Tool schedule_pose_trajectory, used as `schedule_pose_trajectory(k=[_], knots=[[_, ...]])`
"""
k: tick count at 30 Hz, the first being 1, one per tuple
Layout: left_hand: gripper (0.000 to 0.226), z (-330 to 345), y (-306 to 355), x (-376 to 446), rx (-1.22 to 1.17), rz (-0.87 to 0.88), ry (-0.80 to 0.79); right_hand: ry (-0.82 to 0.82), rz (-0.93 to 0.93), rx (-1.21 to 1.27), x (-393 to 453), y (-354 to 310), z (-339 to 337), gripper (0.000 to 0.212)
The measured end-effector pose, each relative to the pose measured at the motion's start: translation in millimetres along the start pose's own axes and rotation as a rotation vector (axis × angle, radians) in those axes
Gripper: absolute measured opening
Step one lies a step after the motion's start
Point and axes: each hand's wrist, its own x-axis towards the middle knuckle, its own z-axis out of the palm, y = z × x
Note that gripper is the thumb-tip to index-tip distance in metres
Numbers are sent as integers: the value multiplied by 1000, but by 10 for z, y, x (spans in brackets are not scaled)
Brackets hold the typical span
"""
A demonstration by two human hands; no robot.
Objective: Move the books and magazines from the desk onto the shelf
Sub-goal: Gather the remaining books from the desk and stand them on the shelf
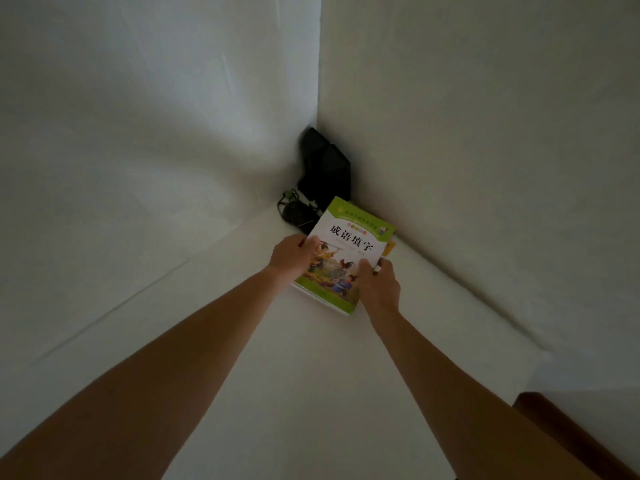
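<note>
A book point(348, 242) with a green and white cover, Chinese title and a cartoon picture lies on top of a thin stack near the corner of a white surface point(304, 375). A yellow edge of another book point(389, 250) sticks out under its right side. My left hand point(292, 259) grips the stack's left edge, thumb on the cover. My right hand point(379, 282) grips the near right edge, thumb on the cover. Both arms reach forward from the bottom of the view.
Two black box-shaped objects point(323, 168) stand in the corner where the white walls meet, with a small dark device and cables point(294, 211) in front of them, just behind the book. A brown wooden edge point(571, 434) shows at the bottom right.
</note>
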Motion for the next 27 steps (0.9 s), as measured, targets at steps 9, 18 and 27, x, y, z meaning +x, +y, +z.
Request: schedule_pose_trajectory(k=[9,18,27], knots=[[55,114,-56,185,255,-102,-107,-16,-24,-45,158,147,-20,44],[122,210,-37,-93,-68,-287,-78,98,62,-106,117,175,98,51],[61,77,-267,-472,-729,-299,-376,-66,11,139,-204,333,3,61]])
